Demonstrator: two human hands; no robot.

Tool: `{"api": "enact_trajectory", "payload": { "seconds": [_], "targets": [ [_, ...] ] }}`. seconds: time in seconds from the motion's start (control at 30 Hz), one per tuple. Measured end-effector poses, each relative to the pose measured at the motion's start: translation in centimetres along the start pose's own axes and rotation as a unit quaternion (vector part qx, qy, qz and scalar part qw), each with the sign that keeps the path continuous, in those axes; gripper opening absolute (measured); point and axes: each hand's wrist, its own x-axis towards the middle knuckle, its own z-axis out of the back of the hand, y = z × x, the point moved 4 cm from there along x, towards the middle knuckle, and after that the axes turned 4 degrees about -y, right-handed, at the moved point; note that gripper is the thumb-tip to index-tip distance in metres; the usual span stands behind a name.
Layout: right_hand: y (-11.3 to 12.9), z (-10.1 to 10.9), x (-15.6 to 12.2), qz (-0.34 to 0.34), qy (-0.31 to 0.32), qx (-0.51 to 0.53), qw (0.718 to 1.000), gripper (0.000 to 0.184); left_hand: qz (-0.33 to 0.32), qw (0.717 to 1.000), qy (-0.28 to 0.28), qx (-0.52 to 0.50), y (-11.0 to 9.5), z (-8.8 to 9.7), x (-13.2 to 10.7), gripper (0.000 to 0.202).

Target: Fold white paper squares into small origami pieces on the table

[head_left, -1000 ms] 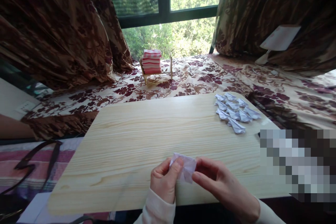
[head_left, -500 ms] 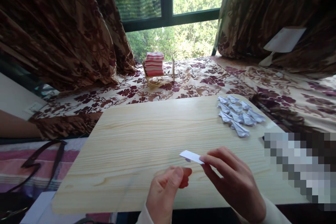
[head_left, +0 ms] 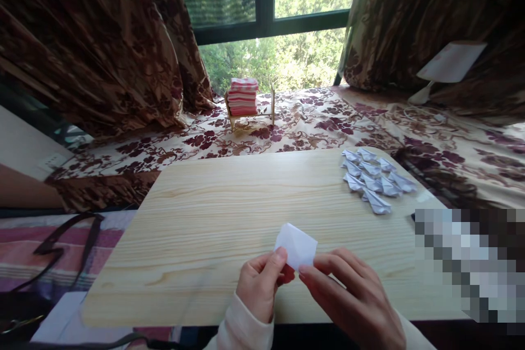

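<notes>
Pinched by the left hand (head_left: 260, 285), a folded white paper (head_left: 297, 246) at lower center, its lower corner met by the right hand (head_left: 359, 295), grip there unclear, a wood-grain table (head_left: 213, 202) below, folded pieces (head_left: 372, 183) grouped at right.

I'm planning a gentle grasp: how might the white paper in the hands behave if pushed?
The white paper is probably light, being a small piece. It looks fairly stiff, jutting nearly flat from the left hand, though its pointed corners would likely crumple.
</notes>
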Motion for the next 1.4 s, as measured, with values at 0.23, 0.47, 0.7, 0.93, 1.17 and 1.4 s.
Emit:
{"api": "enact_trajectory", "payload": {
  "seconds": [0.23,0.47,0.7,0.93,1.17,1.4],
  "targets": [
    [-0.3,-0.9,-1.6,-0.015,0.045,-0.003,0.999,0.019,-0.232,0.945,-0.045,0.225,-2.3,2.0,-0.8,0.022],
    [0.0,-2.8,-3.4,-0.059,0.105,0.014,0.993,0.020,-0.509,0.737,0.000,0.444,-0.2,0.4,-3.3,0.017],
    [-0.6,-2.7,-4.1,-0.092,0.143,0.020,0.985,0.022,-0.493,0.738,0.007,0.461,0.4,0.1,-2.7,0.016],
    [-0.7,-2.9,-4.2,-0.107,0.160,0.033,0.981,0.024,-0.491,0.732,0.010,0.472,0.2,0.1,-2.8,0.012],
    [-1.2,-3.2,-3.8,-0.161,0.211,0.042,0.963,0.021,-0.499,0.729,-0.012,0.468,0.2,-0.2,-2.9,0.018],
    [-1.4,-3.5,-3.5,-0.172,0.252,0.030,0.952,0.016,-0.495,0.725,-0.020,0.478,0.2,-0.2,-2.9,0.019]
  ]
}}
